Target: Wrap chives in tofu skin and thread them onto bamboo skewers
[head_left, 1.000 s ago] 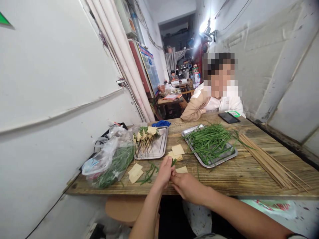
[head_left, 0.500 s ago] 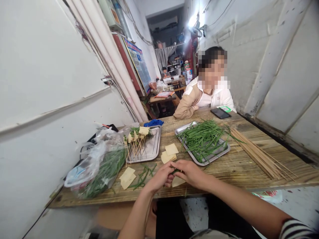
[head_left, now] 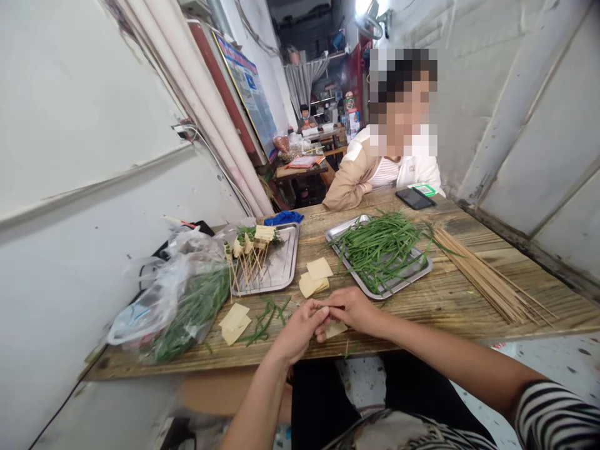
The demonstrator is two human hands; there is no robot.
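Note:
My left hand [head_left: 304, 326] and my right hand [head_left: 352, 310] meet fingertip to fingertip above the table's near edge. Both are closed, pinching a small bundle of green chives that the fingers now mostly hide. Under them lies a pale tofu sheet [head_left: 335, 329], partly covered. Just beyond my hands is a small stack of square tofu sheets [head_left: 315, 285]. More tofu sheets [head_left: 234, 323] lie to the left, beside loose chive pieces [head_left: 265, 322]. Behind my right hand, a metal tray [head_left: 398, 289] carries a heap of long chives [head_left: 382, 244].
A second metal tray [head_left: 287, 265] at left holds skewered tofu rolls [head_left: 253, 244]. Bagged greens [head_left: 194, 312] crowd the table's left end. Bamboo skewers [head_left: 482, 275] lie at right. Across the table sits a person [head_left: 384, 165], near a phone [head_left: 415, 199]. A blue cloth [head_left: 284, 217] lies at the back.
My fingers have drawn closer together, covering the green strands seen between them before. The view has tipped down a little; the trays and tofu stay in place on the table.

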